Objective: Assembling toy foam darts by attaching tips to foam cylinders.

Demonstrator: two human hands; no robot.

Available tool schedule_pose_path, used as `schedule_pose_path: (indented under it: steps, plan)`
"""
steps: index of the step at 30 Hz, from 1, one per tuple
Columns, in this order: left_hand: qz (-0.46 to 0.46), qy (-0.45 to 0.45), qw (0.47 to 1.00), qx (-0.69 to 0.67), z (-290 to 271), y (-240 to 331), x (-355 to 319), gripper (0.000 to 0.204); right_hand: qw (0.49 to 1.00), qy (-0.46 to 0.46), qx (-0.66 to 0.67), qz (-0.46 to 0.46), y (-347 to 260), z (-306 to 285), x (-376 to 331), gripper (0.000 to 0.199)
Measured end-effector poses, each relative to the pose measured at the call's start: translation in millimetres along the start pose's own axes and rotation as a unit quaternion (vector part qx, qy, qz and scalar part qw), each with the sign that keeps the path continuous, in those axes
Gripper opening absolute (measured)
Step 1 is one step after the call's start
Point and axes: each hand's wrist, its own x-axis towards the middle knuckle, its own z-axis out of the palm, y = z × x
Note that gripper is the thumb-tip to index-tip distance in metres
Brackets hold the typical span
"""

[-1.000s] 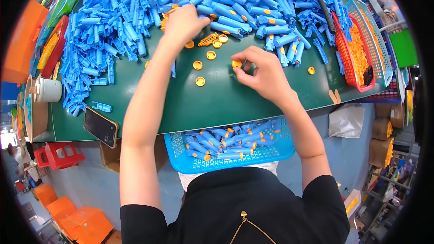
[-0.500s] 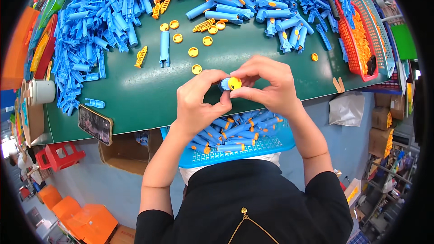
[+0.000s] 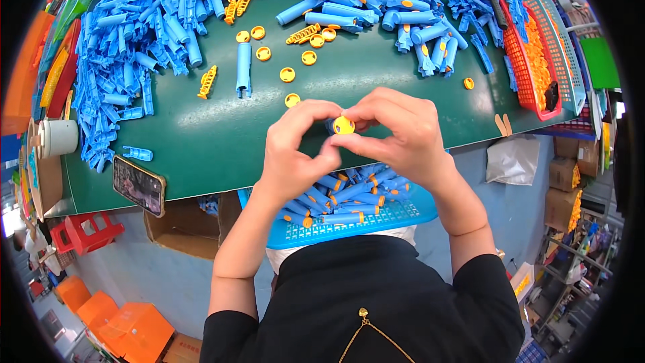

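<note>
Above the table's near edge, a round yellow cap (image 3: 343,126) sits at the end of a blue plastic tube, which is mostly hidden behind it and my fingers. My left hand (image 3: 292,148) is closed around the tube from the left. From the right, my right hand (image 3: 403,134) pinches the cap between thumb and fingers. Just beyond my hands lie several loose yellow caps (image 3: 287,74), a single blue tube piece (image 3: 244,70) and an orange ribbed strip (image 3: 208,83).
Piles of blue tube parts (image 3: 127,47) cover the table's far side. A blue basket (image 3: 289,234) of capped tubes rests at my lap. A phone (image 3: 138,185) leans at the near left edge, by a white cup (image 3: 58,138). A red basket (image 3: 517,54) of orange parts stands right.
The yellow cap and tube have shifted slightly left and down and now face me more squarely. My right hand has moved a little left, nearer my left hand.
</note>
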Motion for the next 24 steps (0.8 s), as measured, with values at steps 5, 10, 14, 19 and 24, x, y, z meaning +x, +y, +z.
schedule_pose_path:
  steps: [5, 10, 14, 19, 24]
  plan:
    - [-0.213, -0.145, 0.906, -0.337, 1, 7, 13, 0.046, 1.000, -0.012, 0.002, 0.009, 2, 0, -2, 0.024]
    - [-0.177, -0.114, 0.933, -0.291, 14, 5, 10, 0.043, 0.999, -0.006, 0.044, 0.028, 5, 2, 0, 0.021]
    - [-0.192, -0.106, 0.928, -0.302, 16, 7, 9, 0.044, 0.996, -0.017, 0.083, 0.035, 9, 2, -1, 0.020]
    - [-0.184, -0.082, 0.936, -0.289, 19, 7, 9, 0.044, 0.996, -0.003, 0.086, 0.033, 13, 8, -8, 0.018]
    - [-0.204, -0.059, 0.947, -0.241, 21, 12, 6, 0.043, 0.954, -0.029, 0.274, 0.119, 27, 0, 2, 0.016]
